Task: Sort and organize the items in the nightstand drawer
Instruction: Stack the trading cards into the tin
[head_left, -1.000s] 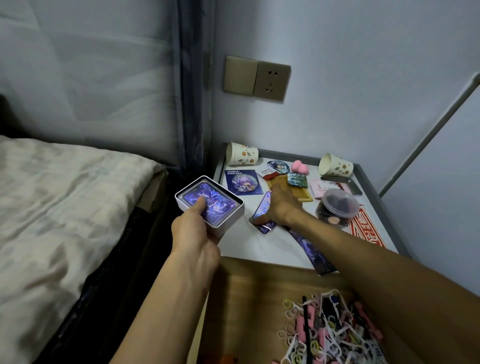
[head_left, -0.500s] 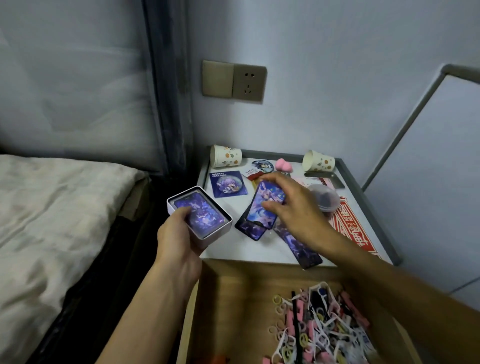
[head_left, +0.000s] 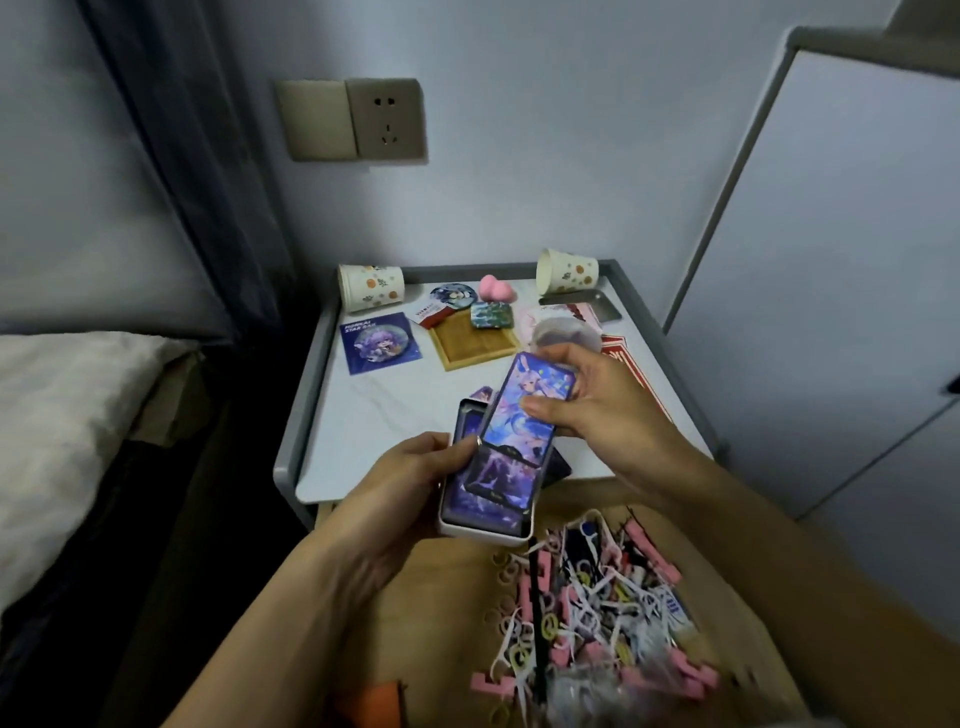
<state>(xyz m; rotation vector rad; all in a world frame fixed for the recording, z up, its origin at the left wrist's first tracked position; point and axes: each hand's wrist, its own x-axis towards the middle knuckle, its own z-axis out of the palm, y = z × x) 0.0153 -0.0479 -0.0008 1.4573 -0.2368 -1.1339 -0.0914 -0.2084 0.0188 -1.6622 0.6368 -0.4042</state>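
Left hand (head_left: 395, 483) grips the white rectangular card box (head_left: 485, 512); right hand (head_left: 597, 410) pinches a glossy purple illustrated card (head_left: 524, 410) tilted over it.

1. Dim, even light is seen; a cool blue-grey cast is laid over the wall (head_left: 571, 130) and the nightstand top (head_left: 395, 415).
2. The brightest patch is found on the bedding (head_left: 62, 415) at 9 o'clock; deep shadow is held beside it toward 7 o'clock.
3. A faint sheen is caught on the card (head_left: 524, 410) and on the pale rim of the box (head_left: 483, 535) at centre.
4. The right hand (head_left: 597, 410) is slightly smeared; the clips (head_left: 597, 613) at 5 o'clock are blurred most.
5. Lines are bowed by the wide lens; the curtain (head_left: 171, 156) at 11 o'clock and the cabinet edge (head_left: 727, 208) at 2 o'clock are slanted.
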